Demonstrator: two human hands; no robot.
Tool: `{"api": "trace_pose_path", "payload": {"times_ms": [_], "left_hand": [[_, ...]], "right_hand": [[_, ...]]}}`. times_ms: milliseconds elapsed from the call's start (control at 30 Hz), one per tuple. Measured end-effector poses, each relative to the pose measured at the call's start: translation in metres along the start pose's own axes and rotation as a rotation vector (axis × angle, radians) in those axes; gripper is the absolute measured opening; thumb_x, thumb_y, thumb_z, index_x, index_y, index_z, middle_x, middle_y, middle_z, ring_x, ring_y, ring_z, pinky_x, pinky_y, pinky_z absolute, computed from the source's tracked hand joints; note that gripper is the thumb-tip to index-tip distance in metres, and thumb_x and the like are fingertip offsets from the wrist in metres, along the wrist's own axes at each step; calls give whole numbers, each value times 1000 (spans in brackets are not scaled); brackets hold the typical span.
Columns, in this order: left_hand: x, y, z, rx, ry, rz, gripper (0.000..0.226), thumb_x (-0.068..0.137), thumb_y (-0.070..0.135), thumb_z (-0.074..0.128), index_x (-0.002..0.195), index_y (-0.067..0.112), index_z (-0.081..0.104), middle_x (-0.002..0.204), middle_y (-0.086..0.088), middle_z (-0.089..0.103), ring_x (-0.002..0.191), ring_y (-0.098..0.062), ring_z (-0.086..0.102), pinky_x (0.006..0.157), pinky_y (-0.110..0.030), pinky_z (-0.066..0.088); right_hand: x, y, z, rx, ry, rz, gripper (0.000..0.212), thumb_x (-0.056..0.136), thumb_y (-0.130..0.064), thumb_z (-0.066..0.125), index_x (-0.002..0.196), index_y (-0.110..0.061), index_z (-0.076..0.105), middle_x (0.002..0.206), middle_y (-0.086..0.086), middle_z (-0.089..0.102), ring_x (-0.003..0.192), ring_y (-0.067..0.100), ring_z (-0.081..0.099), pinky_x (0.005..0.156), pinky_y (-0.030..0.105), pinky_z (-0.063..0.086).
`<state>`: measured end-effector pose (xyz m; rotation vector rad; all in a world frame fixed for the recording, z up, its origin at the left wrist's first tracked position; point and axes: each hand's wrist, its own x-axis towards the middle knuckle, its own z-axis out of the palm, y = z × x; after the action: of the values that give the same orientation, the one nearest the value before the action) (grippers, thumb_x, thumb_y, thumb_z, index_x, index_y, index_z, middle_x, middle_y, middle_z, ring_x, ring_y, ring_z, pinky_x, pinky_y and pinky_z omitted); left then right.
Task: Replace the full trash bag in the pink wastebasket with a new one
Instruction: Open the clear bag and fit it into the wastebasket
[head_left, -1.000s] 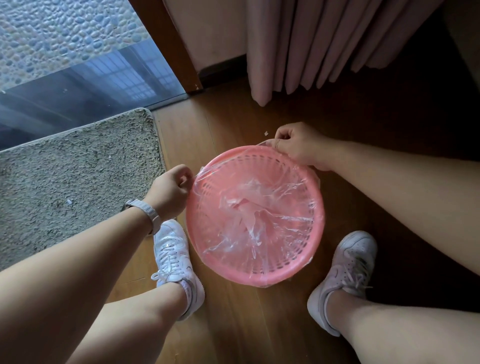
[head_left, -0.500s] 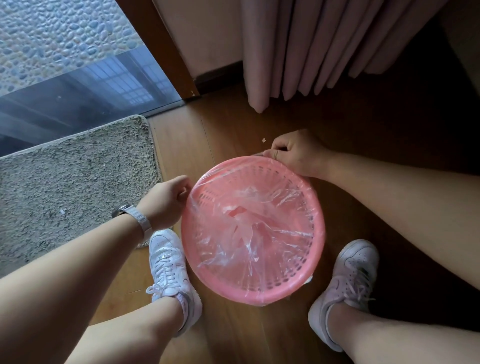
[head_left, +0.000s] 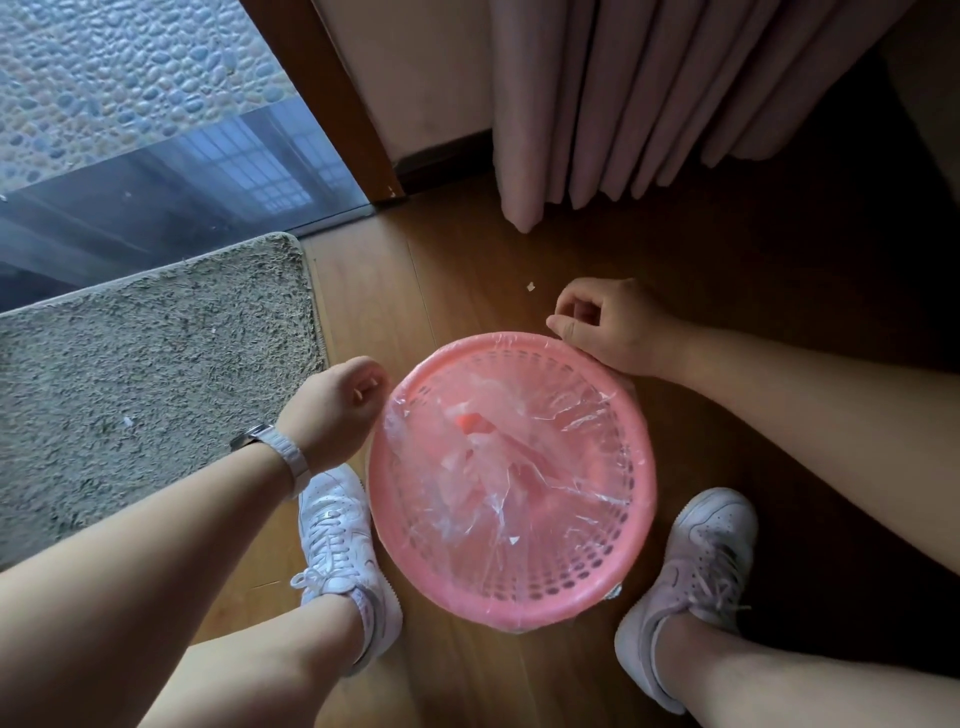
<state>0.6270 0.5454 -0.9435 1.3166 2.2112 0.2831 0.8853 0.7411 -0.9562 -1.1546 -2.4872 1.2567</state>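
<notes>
Person is seating the new bag (head_left: 519, 467) over the pink wastebasket (head_left: 644, 467) rim; right hand (head_left: 608, 325) is pinching film, left hand (head_left: 337, 400) curled, grip unclear; next needs tucking edges down.

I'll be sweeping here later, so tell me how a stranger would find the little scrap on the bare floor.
Start at the pink curtain hanging at the top; below its hem runs the wooden floor. Between that hem and the far rim of the pink wastebasket, close by the right hand, lies a tiny scrap. It is the only pale speck on that brown wood.
</notes>
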Motion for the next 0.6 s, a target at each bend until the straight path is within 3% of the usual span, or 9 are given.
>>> {"api": "trace_pose_path", "payload": {"times_ms": [100,200,333,433,600], "left_hand": [[1,17,-8,-120,60,0,16,87,30,57,93,20,67,86,-1,67,79,-22,62,74,-32,49],[5,36,-4,-70,-37,65,26,87,38,64,104,18,65,90,1,64,82,-20,60,73,-30,47],[4,44,18,135,-62,104,26,90,35,60,81,17,44,71,-1,51,73,-36,57,58,-34,33],[7,47,21,69,-14,72,31,91,34,59,77,16,39,63,-1,48,61,-33,47,55,-34,30],[28,61,13,6,43,2,40,88,38,63,64,16,39,58,3,46,60,-27,44,56,-32,27]], "right_hand": [[-7,-14,-7,11,15,-56,18,84,-36,66,88,-19,64,79,-4,59,72,14,57,61,29,49],[-14,-21,-8,-72,-151,8,22,79,-37,71,94,-24,62,83,-7,60,74,14,59,65,30,51],[-20,-13,-1,-186,-313,163,12,80,-29,65,81,-23,55,75,-3,61,67,18,60,56,31,46],[-22,-6,5,-77,-252,215,17,81,-24,63,72,-18,51,70,0,57,62,19,52,54,32,42],[-17,-4,-1,6,-151,275,33,81,-23,64,57,-18,42,59,-2,47,53,14,43,49,27,36]]}}
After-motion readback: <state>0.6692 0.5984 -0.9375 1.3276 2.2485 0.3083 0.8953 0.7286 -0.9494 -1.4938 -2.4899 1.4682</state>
